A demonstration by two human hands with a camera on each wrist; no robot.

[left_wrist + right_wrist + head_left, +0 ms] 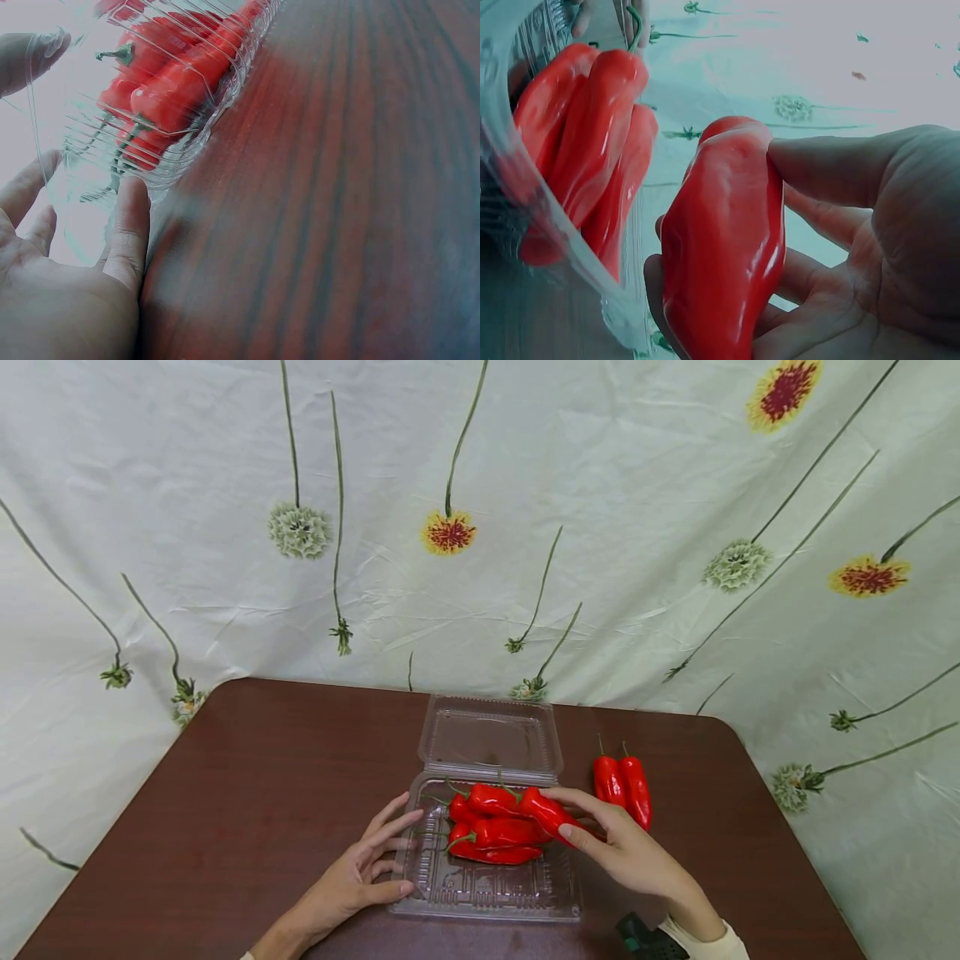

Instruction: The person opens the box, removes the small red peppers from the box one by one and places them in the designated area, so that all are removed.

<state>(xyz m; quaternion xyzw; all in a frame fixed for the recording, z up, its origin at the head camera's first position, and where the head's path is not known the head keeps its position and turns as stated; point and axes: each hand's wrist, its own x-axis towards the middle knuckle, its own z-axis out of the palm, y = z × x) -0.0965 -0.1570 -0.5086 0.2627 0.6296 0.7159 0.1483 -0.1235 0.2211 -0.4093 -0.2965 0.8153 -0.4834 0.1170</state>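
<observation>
A hinged clear plastic clamshell box point(495, 906) stands on the table with its lid point(491, 735) laid back. Several red peppers point(510, 832) with green stems lie inside the base. One more red pepper point(720, 240) is in my right hand point(626, 852), pinched between thumb and fingers over the right side of the box. My left hand point(352, 877) rests at the box's left edge with its fingers spread; in the left wrist view, the thumb point(129, 232) is against the clear wall. Part of the held pepper is hidden by the right hand in the head view.
Two red peppers point(622, 785) lie side by side on the dark brown table point(285, 793), right of the box. Behind the table hangs a pale cloth point(637, 543) with printed flowers. A dark device point(648, 939) sits at the right wrist.
</observation>
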